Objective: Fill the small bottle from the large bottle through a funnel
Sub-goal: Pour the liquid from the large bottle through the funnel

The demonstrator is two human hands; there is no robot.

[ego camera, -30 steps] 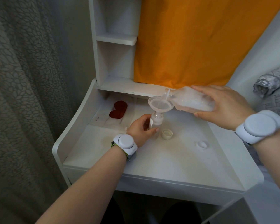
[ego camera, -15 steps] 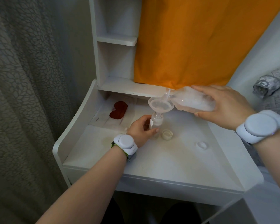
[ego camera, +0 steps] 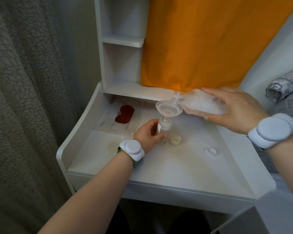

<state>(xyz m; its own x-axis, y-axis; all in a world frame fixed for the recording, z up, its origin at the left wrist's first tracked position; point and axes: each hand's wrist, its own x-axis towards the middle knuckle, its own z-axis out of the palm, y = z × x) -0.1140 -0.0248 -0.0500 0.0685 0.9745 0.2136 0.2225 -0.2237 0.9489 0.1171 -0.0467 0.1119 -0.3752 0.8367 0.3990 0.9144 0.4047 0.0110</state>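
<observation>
Holding a clear plastic large bottle [ego camera: 205, 105] tilted at the round translucent funnel [ego camera: 169, 109].
Right hand [ego camera: 233, 110] wraps it just right of the funnel; left hand [ego camera: 147, 134] curls around the cylindrical small bottle [ego camera: 164, 127] under the funnel, on the white desk [ego camera: 176, 166].

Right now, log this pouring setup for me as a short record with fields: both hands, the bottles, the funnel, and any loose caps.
left hand: grips the small bottle, which stands upright on the desk
right hand: holds the large bottle tilted, mouth over the funnel
funnel: seated in the small bottle's neck
fill level: cannot tell
loose caps: cream cap just right of the small bottle; white cap farther right on the desk
</observation>
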